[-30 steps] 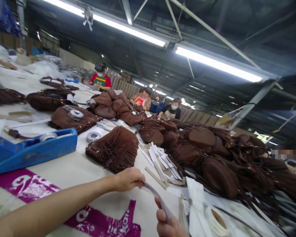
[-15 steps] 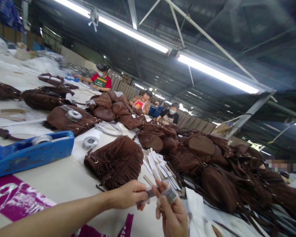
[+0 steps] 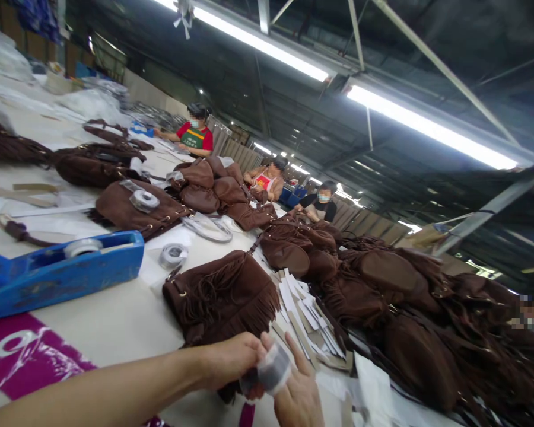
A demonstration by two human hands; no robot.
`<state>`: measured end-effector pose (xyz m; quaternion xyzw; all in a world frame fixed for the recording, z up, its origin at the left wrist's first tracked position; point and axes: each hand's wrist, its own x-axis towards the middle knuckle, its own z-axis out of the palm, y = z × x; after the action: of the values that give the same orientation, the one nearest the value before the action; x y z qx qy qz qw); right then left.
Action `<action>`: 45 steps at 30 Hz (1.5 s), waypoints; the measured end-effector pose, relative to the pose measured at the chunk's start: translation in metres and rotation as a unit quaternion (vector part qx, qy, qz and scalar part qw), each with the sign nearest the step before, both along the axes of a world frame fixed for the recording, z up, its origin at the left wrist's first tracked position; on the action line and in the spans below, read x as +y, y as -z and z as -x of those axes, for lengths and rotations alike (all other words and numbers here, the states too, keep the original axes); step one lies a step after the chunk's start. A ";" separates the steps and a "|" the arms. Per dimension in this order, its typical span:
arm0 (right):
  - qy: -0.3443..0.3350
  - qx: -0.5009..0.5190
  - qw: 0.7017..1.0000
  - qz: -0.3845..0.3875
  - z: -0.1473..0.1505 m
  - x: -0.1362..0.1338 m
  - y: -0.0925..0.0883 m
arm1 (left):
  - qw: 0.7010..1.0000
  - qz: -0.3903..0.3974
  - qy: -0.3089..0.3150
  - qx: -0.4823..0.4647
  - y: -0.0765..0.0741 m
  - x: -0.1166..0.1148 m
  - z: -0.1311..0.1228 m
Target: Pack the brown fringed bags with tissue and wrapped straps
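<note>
My left hand [image 3: 231, 363] and my right hand [image 3: 296, 394] meet at the bottom of the view, low over the table. Both pinch a small folded whitish piece [image 3: 271, 372], wrapped round something dark that I cannot make out. Just beyond my fingers lies a brown fringed bag [image 3: 220, 293]. To its right is a fan of white and tan card strips [image 3: 305, 314].
A blue tape dispenser [image 3: 57, 270] sits at the left, with a tape roll [image 3: 172, 255] beyond it. Heaps of brown fringed bags [image 3: 404, 308] cover the right and far table. Three seated people [image 3: 267, 178] work at the far side. A magenta printed bag [image 3: 22, 353] lies near left.
My hands have come together: the long strip stretched between them a second ago is now bunched into a small wad. The view has shifted slightly to the left and up.
</note>
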<state>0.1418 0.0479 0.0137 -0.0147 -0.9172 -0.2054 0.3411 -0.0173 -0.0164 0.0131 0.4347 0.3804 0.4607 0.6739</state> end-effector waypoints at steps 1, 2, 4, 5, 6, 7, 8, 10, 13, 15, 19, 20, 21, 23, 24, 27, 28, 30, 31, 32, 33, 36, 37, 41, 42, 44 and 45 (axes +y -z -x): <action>-0.006 -0.025 0.999 -0.029 0.001 -0.001 -0.003 | 1.000 0.006 0.005 -0.010 0.000 0.000 0.001; -0.006 -0.041 0.998 -0.045 0.002 -0.002 -0.006 | 1.000 0.008 0.018 -0.024 0.000 0.001 0.002; 0.003 -0.047 0.997 -0.056 0.002 -0.005 -0.009 | 0.996 0.006 0.068 -0.059 -0.001 0.002 0.005; 0.008 -0.044 0.997 -0.055 0.001 -0.006 -0.009 | 0.992 0.006 0.096 -0.075 -0.002 0.002 0.008; 0.010 -0.041 0.998 -0.053 0.001 -0.008 -0.009 | 0.988 0.009 0.125 -0.088 -0.002 0.003 0.011; 0.013 -0.038 0.998 -0.051 0.000 -0.010 -0.008 | 0.983 0.015 0.154 -0.096 -0.002 0.003 0.014; 0.019 -0.036 0.998 -0.050 0.000 -0.012 -0.007 | 0.978 0.022 0.181 -0.101 -0.002 0.004 0.017; 0.034 -0.037 0.998 -0.044 0.001 -0.016 -0.004 | 0.970 0.044 0.214 -0.102 0.001 0.004 0.021; 0.061 -0.041 0.997 -0.030 0.007 -0.022 -0.002 | 0.971 0.087 0.194 -0.109 0.003 0.001 0.020; 0.066 -0.041 0.997 -0.028 0.010 -0.024 -0.001 | 0.980 0.097 0.138 -0.104 0.003 -0.002 0.017; 0.028 -0.082 0.996 -0.017 -0.003 -0.013 0.001 | 0.995 0.078 0.014 -0.062 -0.004 -0.002 0.019; 0.032 -0.089 0.996 0.002 -0.011 -0.005 0.002 | 0.996 0.060 -0.028 -0.054 -0.007 0.001 0.025; 0.063 -0.092 0.993 0.038 -0.019 0.004 0.004 | 0.996 0.029 -0.079 -0.040 -0.011 0.004 0.032; 0.201 -0.074 0.965 0.151 -0.033 0.025 0.008 | 0.975 -0.070 -0.210 0.016 -0.019 0.011 0.051; 0.273 -0.072 0.937 0.204 -0.037 0.036 0.010 | 0.950 -0.125 -0.279 0.062 -0.023 0.014 0.062; 0.365 -0.085 0.887 0.271 -0.031 0.067 0.011 | 0.840 -0.231 -0.432 0.234 -0.033 0.017 0.087; 0.369 -0.091 0.884 0.274 -0.024 0.075 0.010 | 0.808 -0.245 -0.455 0.283 -0.033 0.018 0.092; 0.389 -0.101 0.871 0.283 -0.005 0.090 0.009 | 0.775 -0.254 -0.460 0.351 -0.028 0.019 0.094; 0.401 -0.105 0.864 0.285 0.006 0.097 0.008 | 0.773 -0.253 -0.452 0.367 -0.023 0.019 0.093; 0.413 -0.108 0.858 0.286 0.016 0.103 0.008 | 0.778 -0.252 -0.439 0.374 -0.016 0.021 0.089; 0.425 -0.111 0.852 0.286 0.025 0.110 0.008 | 0.786 -0.249 -0.422 0.377 -0.009 0.022 0.085; 0.456 -0.125 0.836 0.279 0.050 0.127 0.012 | 0.813 -0.235 -0.364 0.389 0.012 0.026 0.071; 0.465 -0.133 0.831 0.276 0.056 0.132 0.015 | 0.821 -0.229 -0.346 0.391 0.016 0.027 0.067; 0.484 -0.167 0.814 0.273 0.077 0.147 0.023 | 0.847 -0.208 -0.317 0.373 0.021 0.027 0.063; 0.486 -0.173 0.812 0.275 0.080 0.149 0.024 | 0.852 -0.201 -0.319 0.363 0.021 0.028 0.064; 0.485 -0.182 0.808 0.282 0.084 0.154 0.022 | 0.859 -0.191 -0.329 0.343 0.020 0.028 0.066; 0.482 -0.185 0.807 0.288 0.084 0.156 0.020 | 0.861 -0.188 -0.332 0.337 0.020 0.029 0.066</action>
<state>0.0582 0.2040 -0.0064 -0.5140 -0.8551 -0.0683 0.0021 -0.0835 0.0126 -0.0064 0.5300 0.6121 0.5451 0.2174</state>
